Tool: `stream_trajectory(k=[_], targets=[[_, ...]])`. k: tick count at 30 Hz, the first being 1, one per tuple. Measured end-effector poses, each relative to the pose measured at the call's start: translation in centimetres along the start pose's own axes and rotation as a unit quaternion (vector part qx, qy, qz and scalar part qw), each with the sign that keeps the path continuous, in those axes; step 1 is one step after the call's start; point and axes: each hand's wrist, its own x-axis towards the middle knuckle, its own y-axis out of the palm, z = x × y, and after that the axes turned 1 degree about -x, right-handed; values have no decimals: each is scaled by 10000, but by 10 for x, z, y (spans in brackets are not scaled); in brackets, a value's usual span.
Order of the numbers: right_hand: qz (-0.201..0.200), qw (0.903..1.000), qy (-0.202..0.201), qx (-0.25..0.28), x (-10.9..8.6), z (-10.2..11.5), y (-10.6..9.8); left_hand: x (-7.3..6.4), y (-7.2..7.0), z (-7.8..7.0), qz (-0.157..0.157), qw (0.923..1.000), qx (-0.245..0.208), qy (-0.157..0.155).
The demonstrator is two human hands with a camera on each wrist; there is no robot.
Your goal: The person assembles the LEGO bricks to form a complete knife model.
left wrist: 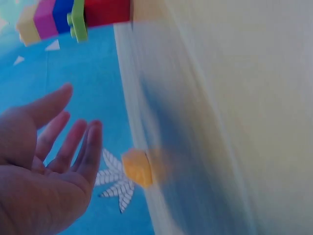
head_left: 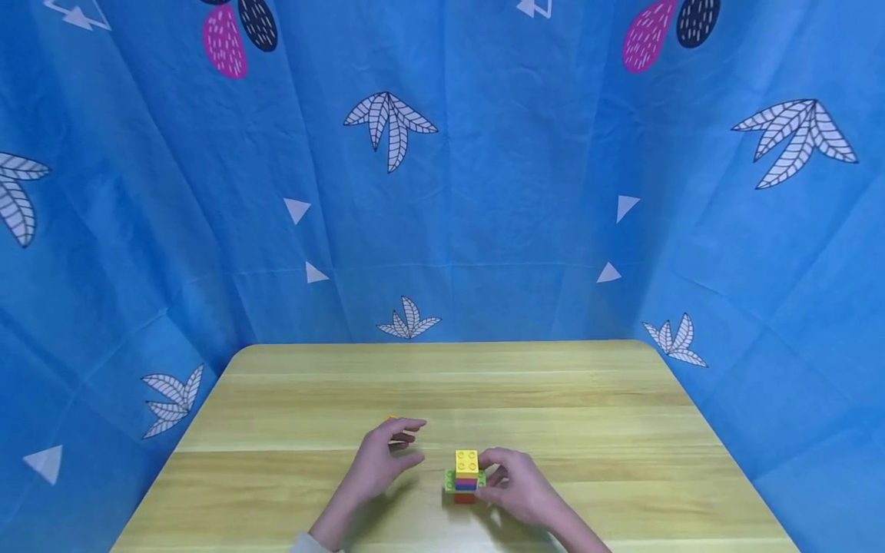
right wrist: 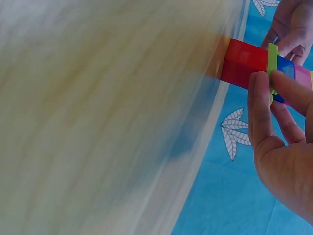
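A tower of toy bricks [head_left: 466, 463] stands upright on the table. From the bottom it has a red brick [right wrist: 244, 61], a wider green plate [left wrist: 78, 20], then blue, magenta and yellow bricks. My right hand [head_left: 523, 485] is at the tower's right side, its fingers and thumb pinching the end of the green plate. To the left of the tower my left hand [head_left: 379, 459] hovers, fingers loosely bent and apart, with nothing in it. Beyond that hand lies an orange piece [left wrist: 137, 167], mostly hidden by the hand in the head view.
The wooden table [head_left: 553, 392] reaches back to a blue patterned curtain [head_left: 484, 192], which also hangs along both sides. The table's far corners are rounded.
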Motion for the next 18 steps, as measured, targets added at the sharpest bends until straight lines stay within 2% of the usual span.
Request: stream_trajectory(k=[6,11,14,18], targets=[[-3,10000,-24,-55,0,-1,-1,13,-14,13,-542,9984,-73,-168],[-67,10000,-49,-32,1,0,-2,23,-23,21,-957,9942,302,-376],[-67,9999,-37,-65,1,-1,-1,26,-27,26,-1034,9909,522,-681],[-51,10000,-11,-59,1,-3,0,28,-28,31,-920,9893,584,-966]])
